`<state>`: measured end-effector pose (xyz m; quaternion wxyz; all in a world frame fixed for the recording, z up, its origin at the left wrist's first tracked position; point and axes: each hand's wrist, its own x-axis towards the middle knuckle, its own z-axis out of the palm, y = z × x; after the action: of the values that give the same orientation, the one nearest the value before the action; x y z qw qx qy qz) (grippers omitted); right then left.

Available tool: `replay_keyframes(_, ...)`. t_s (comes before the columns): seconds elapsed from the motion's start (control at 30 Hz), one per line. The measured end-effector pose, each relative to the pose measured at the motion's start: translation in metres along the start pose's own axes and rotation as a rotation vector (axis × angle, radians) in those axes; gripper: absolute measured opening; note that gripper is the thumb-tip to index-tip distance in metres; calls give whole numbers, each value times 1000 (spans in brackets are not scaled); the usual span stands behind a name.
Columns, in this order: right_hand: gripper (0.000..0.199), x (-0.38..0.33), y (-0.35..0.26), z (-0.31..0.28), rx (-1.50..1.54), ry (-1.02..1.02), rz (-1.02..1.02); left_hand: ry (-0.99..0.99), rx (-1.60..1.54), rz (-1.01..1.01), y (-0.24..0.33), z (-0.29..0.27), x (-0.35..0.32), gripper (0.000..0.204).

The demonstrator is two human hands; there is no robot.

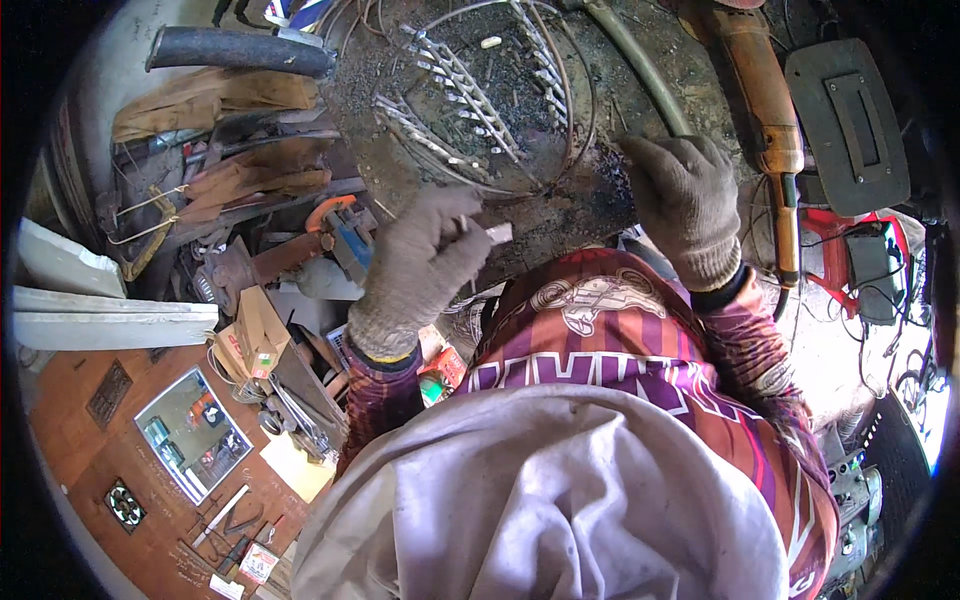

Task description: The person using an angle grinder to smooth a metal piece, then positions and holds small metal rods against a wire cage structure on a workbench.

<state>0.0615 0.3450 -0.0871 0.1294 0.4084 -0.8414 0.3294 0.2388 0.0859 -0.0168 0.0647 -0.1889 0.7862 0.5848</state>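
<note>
Between the pinching fingers of the left hand [415, 262] sits a small pale piece [499, 234], by the table [375, 140]. The right hand [690, 195] curls its fingers, hold unclear, near a grey bar [640, 62]; beyond lie toothed metal strips [468, 96].

The grey-gloved left fingers [460, 262] partly hide a small pale rectangular piece [499, 234], the top edge cuts off a worn orange long-bodied power tool [765, 90], and the lower edge crops a draped white cloth [540, 500].
</note>
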Motion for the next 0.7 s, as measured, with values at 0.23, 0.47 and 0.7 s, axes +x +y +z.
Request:
replay_keyframes(0.23, 30, -7, 0, 13, -138, -163, -26, 37, 205, 56, -34, 22, 0, 34)
replay_keyframes(0.47, 22, 6, -10, -2, -21, -200, -26, 186, 412, 249, -61, 31, -7, 38)
replay_keyframes(0.7, 25, 105, 9, 2, 270, 3, 163, 364, 548, 275, -64, 45, -11, 37)
